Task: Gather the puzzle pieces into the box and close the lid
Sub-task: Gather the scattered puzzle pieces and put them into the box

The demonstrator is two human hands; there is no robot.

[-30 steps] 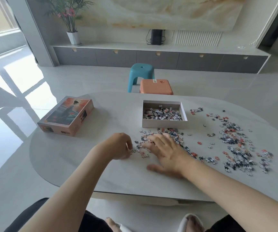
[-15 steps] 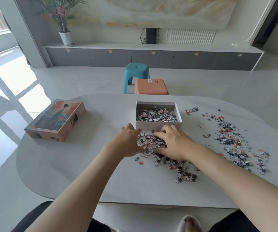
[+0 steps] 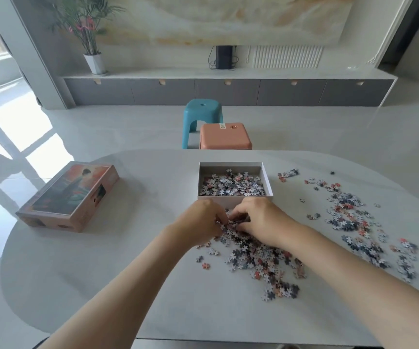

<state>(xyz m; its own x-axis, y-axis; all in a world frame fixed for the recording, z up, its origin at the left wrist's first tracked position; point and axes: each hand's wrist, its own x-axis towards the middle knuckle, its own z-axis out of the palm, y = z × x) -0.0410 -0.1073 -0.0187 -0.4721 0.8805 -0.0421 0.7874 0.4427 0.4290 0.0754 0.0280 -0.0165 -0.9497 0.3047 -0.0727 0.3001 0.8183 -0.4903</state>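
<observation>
The left hand point(image 3: 201, 220) and right hand point(image 3: 259, 220) meet knuckle to knuckle, fingers curled inward and gripping a clump of puzzle pieces point(image 3: 253, 255) gathered off the grey table point(image 3: 102, 273). Just beyond the fingertips stands the open white box point(image 3: 267, 178), its near wall almost touching both hands and its floor partly covered with pieces. The heap trails from under the right hand back toward the person, a thinner scatter point(image 3: 349, 217) lies well right of it, and the picture-printed lid point(image 3: 70, 195) sits well left of the left hand.
</observation>
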